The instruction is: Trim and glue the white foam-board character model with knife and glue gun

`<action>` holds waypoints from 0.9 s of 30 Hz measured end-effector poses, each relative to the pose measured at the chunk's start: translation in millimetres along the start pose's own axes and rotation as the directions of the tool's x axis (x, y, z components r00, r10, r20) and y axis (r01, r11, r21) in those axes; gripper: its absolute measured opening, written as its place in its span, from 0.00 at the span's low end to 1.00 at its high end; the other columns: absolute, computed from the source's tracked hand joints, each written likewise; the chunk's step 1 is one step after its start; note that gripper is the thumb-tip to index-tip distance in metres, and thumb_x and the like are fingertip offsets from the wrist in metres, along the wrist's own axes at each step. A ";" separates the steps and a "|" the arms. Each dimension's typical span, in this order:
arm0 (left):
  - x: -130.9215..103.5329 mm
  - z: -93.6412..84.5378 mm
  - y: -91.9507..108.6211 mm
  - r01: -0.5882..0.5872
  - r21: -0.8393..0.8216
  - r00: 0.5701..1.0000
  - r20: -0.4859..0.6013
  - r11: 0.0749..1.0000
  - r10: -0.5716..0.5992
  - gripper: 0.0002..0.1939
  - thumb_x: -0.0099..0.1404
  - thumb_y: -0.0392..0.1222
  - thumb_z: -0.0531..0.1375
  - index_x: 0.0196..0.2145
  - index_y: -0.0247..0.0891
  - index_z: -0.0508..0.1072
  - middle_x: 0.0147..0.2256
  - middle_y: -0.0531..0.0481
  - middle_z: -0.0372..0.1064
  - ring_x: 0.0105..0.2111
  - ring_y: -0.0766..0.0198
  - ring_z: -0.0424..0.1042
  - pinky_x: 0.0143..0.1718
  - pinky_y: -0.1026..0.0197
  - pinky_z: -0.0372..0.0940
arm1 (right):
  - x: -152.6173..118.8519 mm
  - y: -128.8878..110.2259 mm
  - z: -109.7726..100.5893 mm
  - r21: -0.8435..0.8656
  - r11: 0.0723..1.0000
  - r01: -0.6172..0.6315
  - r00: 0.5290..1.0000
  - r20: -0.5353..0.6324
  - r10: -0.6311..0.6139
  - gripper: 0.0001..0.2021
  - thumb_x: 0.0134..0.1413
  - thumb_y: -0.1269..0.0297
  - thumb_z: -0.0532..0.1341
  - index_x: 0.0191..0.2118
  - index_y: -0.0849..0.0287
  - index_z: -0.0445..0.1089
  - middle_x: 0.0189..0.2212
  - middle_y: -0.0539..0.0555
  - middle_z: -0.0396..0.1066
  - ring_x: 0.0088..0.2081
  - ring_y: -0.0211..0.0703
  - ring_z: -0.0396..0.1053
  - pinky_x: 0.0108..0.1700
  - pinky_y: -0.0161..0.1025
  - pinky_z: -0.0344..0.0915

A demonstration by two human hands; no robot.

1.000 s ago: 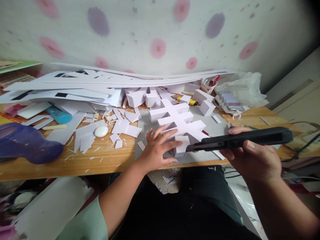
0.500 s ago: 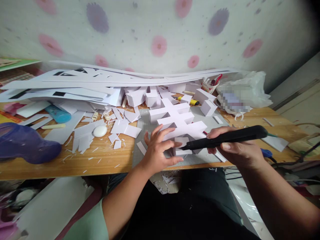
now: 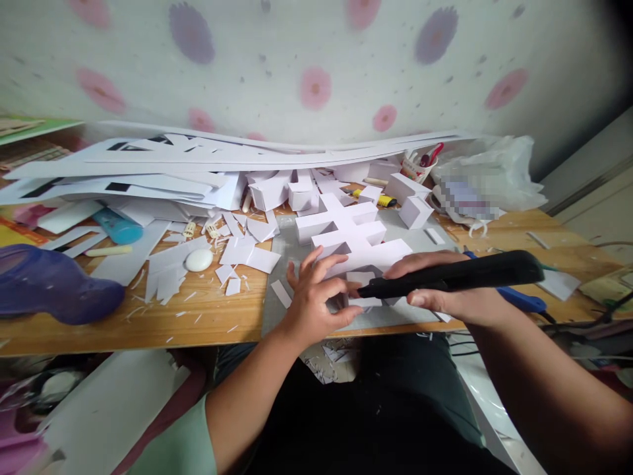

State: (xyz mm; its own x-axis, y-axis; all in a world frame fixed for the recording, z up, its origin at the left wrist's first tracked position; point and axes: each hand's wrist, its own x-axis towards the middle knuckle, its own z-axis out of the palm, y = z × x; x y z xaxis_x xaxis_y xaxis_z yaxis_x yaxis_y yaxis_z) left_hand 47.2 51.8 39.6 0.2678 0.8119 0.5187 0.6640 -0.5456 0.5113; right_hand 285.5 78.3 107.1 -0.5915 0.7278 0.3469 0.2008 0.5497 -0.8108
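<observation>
A white paper model point(image 3: 353, 239) made of box-like bars stands on a grey cutting mat point(image 3: 289, 254) near the front edge of the wooden desk. My left hand point(image 3: 316, 297) pinches a small white paper flap point(image 3: 363, 278) at the model's near end. My right hand point(image 3: 445, 290) grips a long black glue gun point(image 3: 459, 277) held level, its tip touching that same flap beside my left fingers.
A heap of white paper sheets point(image 3: 163, 171) and offcuts fills the back and left of the desk. A purple object point(image 3: 54, 280), a white eraser point(image 3: 199, 259), a cup of pens point(image 3: 418, 168) and a plastic bag point(image 3: 487, 175) lie around. Blue-handled tool point(image 3: 519, 300) at the right.
My right hand has brought the black glue gun leftward and down until its tip meets the flap. My left hand has closed its fingers onto the flap.
</observation>
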 end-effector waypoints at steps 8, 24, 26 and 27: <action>-0.4 0.0 -0.7 -0.002 -0.006 1.000 0.008 1.000 0.002 0.11 0.51 0.46 0.69 0.34 0.47 0.77 0.55 0.49 0.67 0.62 0.40 0.52 0.58 0.27 0.40 | 2.5 6.4 2.4 0.047 0.998 0.046 0.997 0.062 -0.049 0.11 0.52 0.62 0.67 0.43 0.56 0.76 0.35 0.55 0.78 0.36 0.43 0.74 0.40 0.37 0.70; 1.3 -3.2 1.6 0.019 0.006 0.999 0.048 1.000 -0.019 0.09 0.54 0.47 0.68 0.34 0.48 0.78 0.56 0.49 0.65 0.62 0.40 0.50 0.58 0.28 0.41 | 1.7 20.9 -10.3 0.093 0.985 0.148 0.962 0.219 -0.166 0.14 0.54 0.65 0.65 0.47 0.57 0.75 0.37 0.57 0.76 0.36 0.42 0.72 0.39 0.38 0.68; 1.6 -3.2 2.0 0.012 0.008 0.999 0.037 1.000 -0.012 0.09 0.53 0.45 0.68 0.34 0.48 0.78 0.55 0.49 0.66 0.62 0.41 0.51 0.58 0.29 0.42 | 1.1 23.4 -12.9 0.090 0.984 0.155 0.957 0.234 -0.172 0.14 0.54 0.64 0.65 0.47 0.57 0.75 0.37 0.57 0.76 0.36 0.42 0.72 0.40 0.38 0.67; 1.6 -3.0 2.1 0.007 0.009 0.999 0.032 1.000 -0.008 0.09 0.53 0.45 0.68 0.34 0.49 0.78 0.55 0.49 0.66 0.62 0.41 0.51 0.58 0.30 0.42 | 0.8 24.3 -14.1 0.089 0.984 0.154 0.956 0.239 -0.171 0.14 0.54 0.64 0.65 0.48 0.57 0.75 0.37 0.57 0.76 0.36 0.42 0.72 0.39 0.38 0.67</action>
State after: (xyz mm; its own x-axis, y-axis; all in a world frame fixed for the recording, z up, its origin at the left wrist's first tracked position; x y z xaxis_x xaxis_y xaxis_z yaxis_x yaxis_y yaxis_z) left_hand 46.9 51.3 43.5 0.2848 0.8223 0.4927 0.6724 -0.5377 0.5087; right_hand 300.9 98.0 94.3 -0.7866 0.5037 0.3572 0.0376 0.6165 -0.7865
